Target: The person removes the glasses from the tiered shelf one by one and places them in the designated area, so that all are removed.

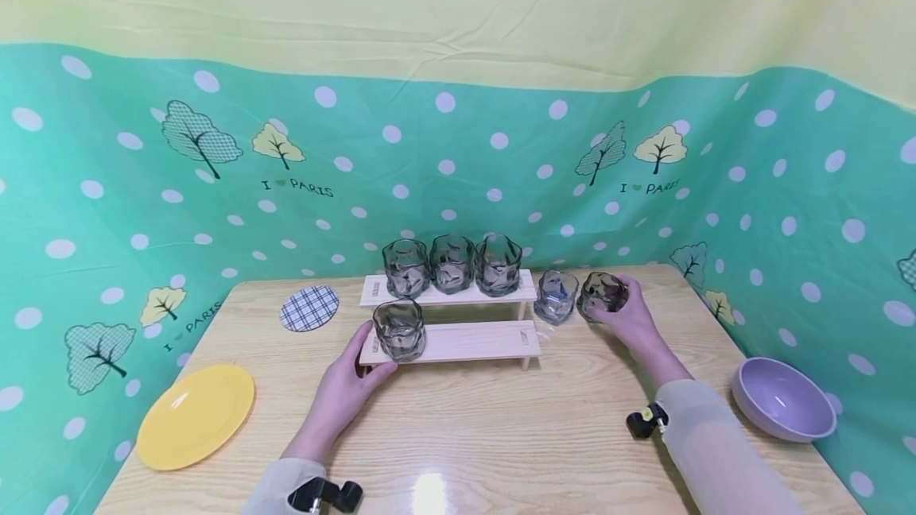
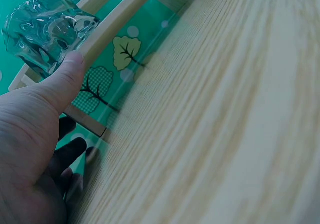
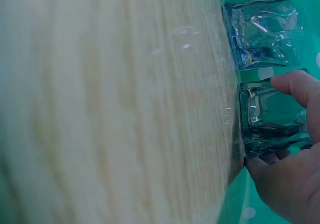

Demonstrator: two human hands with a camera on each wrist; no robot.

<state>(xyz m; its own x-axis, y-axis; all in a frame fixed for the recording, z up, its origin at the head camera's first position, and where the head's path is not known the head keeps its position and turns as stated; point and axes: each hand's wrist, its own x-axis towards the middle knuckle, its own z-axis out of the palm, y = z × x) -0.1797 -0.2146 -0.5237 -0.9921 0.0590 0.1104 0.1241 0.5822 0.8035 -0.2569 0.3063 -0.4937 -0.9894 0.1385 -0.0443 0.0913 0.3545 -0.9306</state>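
A two-tier wooden rack (image 1: 487,342) stands on the table. My left hand (image 1: 346,389) is at the left end of its lower tier, thumb along the front edge and the other fingers round the end. Right above that thumb (image 2: 70,78) sits a grey faceted glass (image 1: 399,332) on the lower tier. My right hand (image 1: 633,320) grips a brownish glass (image 1: 599,292) from its right side, its base at the table in the right wrist view. Beside it, to the left, stands a clear bluish glass (image 1: 556,298).
Three grey glasses, the middle one (image 1: 452,265) among them, line the upper tier (image 1: 458,294). A checked round coaster (image 1: 309,308) lies back left, a yellow plate (image 1: 196,417) front left. A purple bowl (image 1: 783,401) stands at the right edge. A green patterned cloth (image 1: 458,157) hangs behind.
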